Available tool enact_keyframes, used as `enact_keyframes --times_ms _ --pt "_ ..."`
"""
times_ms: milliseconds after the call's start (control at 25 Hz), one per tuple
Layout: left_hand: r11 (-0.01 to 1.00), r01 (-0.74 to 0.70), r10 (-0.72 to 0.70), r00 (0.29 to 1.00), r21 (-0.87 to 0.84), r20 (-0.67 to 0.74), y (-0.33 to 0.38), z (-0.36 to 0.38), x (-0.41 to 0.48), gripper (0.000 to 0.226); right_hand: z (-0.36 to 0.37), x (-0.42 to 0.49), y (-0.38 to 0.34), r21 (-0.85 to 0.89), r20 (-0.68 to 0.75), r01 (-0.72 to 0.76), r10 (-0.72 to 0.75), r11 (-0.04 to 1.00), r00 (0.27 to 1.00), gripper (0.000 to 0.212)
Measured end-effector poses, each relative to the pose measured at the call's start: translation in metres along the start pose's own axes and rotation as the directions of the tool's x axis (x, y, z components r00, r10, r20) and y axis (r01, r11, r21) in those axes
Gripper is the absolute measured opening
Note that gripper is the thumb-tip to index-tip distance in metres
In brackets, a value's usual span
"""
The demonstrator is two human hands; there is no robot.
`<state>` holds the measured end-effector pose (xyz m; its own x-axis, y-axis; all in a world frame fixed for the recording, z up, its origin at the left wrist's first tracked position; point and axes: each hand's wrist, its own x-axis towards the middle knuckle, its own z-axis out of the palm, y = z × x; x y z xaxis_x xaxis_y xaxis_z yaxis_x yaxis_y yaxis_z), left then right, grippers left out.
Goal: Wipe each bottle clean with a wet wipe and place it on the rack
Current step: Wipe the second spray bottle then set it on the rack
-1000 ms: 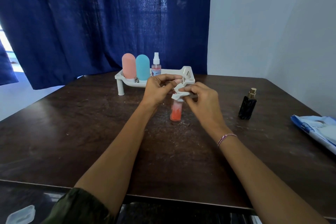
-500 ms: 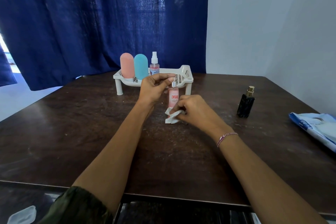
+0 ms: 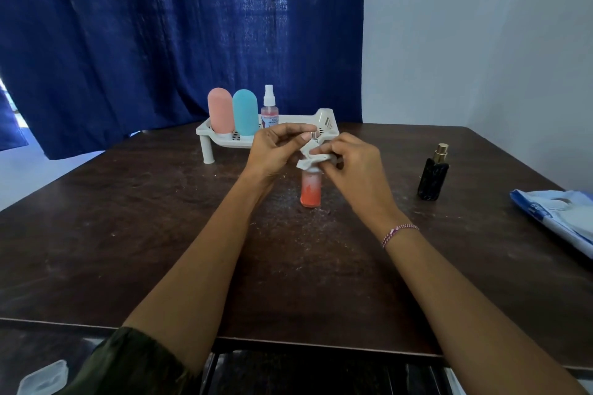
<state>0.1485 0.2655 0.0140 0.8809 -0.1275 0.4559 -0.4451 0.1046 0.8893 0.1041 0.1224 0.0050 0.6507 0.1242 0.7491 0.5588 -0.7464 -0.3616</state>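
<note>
The wipe [image 3: 313, 159] has climbed: half a second ago the right hand [image 3: 351, 163] was rubbing it low on the orange bottle [image 3: 310, 191], and now it is bunched around the bottle's upper part, pinched in the closed right fingers. The left hand [image 3: 277, 149] pinches the bottle's cap between thumb and fingertips, holding it upright over the table [image 3: 128, 234], just in front of the rack [image 3: 327, 125]. The glass body is bare below the wipe, so this bottle looks nearly done. Three bottles already stand on the rack; the black bottle [image 3: 432, 178] waits off to the right, untouched.
</note>
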Motion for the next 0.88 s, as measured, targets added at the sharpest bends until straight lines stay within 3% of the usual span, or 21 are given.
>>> enact_keyframes --times_ms 600,880 --pt "1.0 0.025 -0.025 1.0 -0.013 0.005 0.0003 -0.0026 0.0019 0.011 -0.0055 0.0016 0.0071 -0.008 0.005 -0.105 0.105 0.994 0.994 0.023" --pt "1.0 -0.008 0.008 0.999 -0.025 0.035 0.0 -0.0018 0.0003 0.013 -0.0002 -0.0006 -0.0006 -0.029 0.027 0.034 -0.034 0.999 0.999 0.023"
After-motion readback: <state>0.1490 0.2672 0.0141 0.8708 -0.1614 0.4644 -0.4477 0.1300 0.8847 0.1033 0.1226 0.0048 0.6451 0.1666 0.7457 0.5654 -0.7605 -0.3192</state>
